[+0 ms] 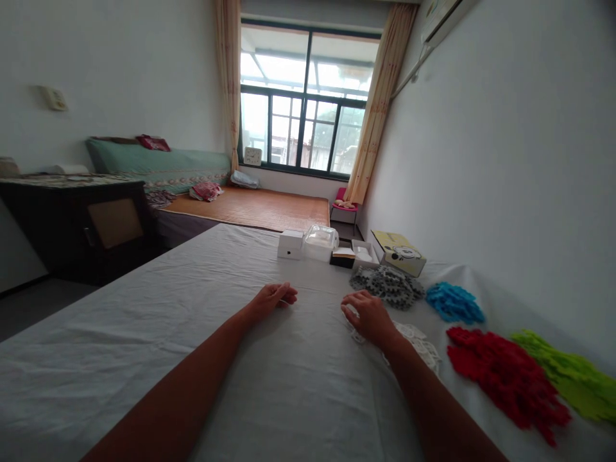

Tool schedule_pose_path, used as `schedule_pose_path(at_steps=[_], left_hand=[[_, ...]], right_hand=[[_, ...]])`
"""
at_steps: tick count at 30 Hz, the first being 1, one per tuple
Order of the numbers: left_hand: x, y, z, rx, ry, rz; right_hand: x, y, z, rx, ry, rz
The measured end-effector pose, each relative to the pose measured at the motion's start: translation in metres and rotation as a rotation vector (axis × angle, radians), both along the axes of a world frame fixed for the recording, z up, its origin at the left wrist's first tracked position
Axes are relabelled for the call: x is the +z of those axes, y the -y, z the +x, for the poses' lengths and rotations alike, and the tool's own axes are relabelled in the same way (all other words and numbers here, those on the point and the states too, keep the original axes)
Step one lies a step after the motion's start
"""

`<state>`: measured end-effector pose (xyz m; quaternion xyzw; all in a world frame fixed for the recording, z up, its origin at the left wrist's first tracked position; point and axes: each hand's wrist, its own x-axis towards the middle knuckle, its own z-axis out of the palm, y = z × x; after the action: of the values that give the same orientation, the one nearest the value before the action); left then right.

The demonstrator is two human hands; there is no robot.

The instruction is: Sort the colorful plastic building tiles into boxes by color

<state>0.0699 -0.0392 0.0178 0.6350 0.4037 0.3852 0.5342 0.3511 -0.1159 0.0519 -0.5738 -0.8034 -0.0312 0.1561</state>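
My left hand is just above or on the white cloth, with the fingers curled in and the thumb against them. Whether anything small is inside it is hidden. To the right, my right hand is over the edge of a pile of white plastic pieces. Its fingers are bent, with the thumb apart from them, and nothing shows between them. Beyond that hand lies a heap of grey gear-like pieces. Further right are piles of blue pieces, red pieces and lime green pieces.
Along the cloth-covered table's far edge stand a white box, a clear plastic container, a small black box, an open white box and a yellow box. A bed lies beyond; a wall borders the right.
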Motion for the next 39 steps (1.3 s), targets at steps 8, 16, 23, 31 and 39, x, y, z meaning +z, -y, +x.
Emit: schedule_pose_path(at_steps=[8,16,23,31,39], left_hand=[[-0.004,-0.005,-0.006,0.005,0.001,0.015],[-0.008,-0.007,-0.008,0.016,-0.081,0.111],[0.002,0.006,0.000,0.035,-0.277,0.301],[0.011,0.037,0.011,-0.080,-0.670,0.614],[0.014,0.082,0.081,-0.257,-0.704,0.653]], right_hand=[[0.005,0.007,0.015,-0.036,0.178,-0.269],[0.042,0.039,-0.002,-0.072,0.272,-0.119],[0.000,0.084,-0.067,0.551,-0.057,-0.088],[-0.027,0.078,-0.042,0.457,-0.287,-0.037],[-0.035,0.066,-0.040,0.475,-0.394,-0.016]])
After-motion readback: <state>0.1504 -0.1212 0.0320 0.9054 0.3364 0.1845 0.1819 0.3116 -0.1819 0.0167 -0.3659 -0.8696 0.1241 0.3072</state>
